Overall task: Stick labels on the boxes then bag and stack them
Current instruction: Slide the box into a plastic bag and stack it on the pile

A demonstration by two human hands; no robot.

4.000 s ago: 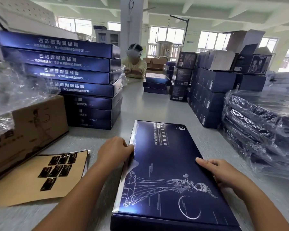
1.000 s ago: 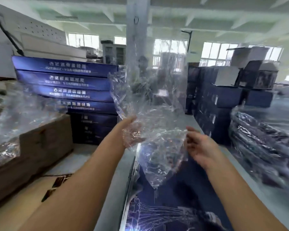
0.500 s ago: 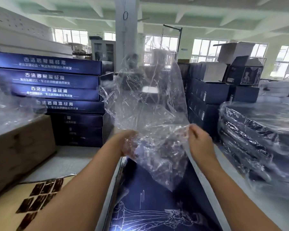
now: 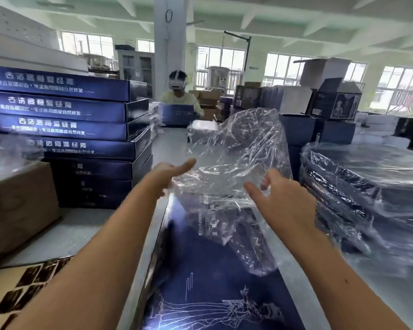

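A clear plastic bag (image 4: 236, 160) hangs crumpled in the air between my hands, above a flat dark blue box (image 4: 210, 284) with white line art that lies on the grey table (image 4: 76, 232). My left hand (image 4: 168, 173) holds the bag's left edge, thumb stretched out, fingers hidden behind the film. My right hand (image 4: 281, 196) grips the right edge, with a finger curled over the plastic. A brown backing sheet with dark labels (image 4: 24, 289) lies at the lower left.
A tall stack of blue boxes (image 4: 65, 129) and a cardboard carton (image 4: 17, 206) stand on the left. Bagged boxes (image 4: 367, 186) are piled at the right. Another person (image 4: 177, 91) works at the table's far end, among more boxes (image 4: 296, 129).
Four seconds ago both hands rested on the box. Since then they lifted the bag, and now they have spread apart, pulling it wider and lower.
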